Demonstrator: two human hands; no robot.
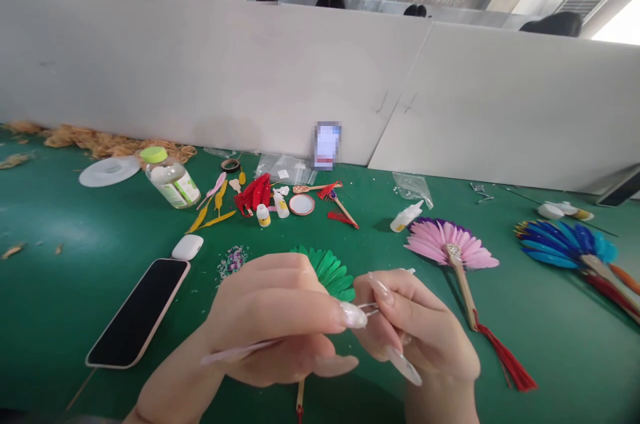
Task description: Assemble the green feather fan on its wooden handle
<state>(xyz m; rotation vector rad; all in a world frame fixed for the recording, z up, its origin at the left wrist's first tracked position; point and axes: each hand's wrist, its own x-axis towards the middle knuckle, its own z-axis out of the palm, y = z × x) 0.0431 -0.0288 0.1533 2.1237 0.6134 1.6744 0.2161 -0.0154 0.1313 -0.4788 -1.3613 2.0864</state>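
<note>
My left hand [280,317] is closed around slim pale pink tweezers [235,353]. Their shaft sticks out behind my palm, and two thin prongs show past my thumb, reaching to the fingertips of my right hand [420,324]. That hand is pinched closed; whatever lies between its fingers is too small to make out. Below and behind both hands lies a green feather fan [333,274], mostly covered by my left hand, with its wooden handle [300,394] showing underneath. Small loose beads or gems [233,261] are scattered beside my left hand.
A pink feather fan [453,244] and a blue one [563,244] lie to the right. At left are a phone [140,314], white case [187,247] and jar [173,181]. Glue bottles [407,216], red feathers [254,195] and another phone [327,144] stand before a white partition [225,71].
</note>
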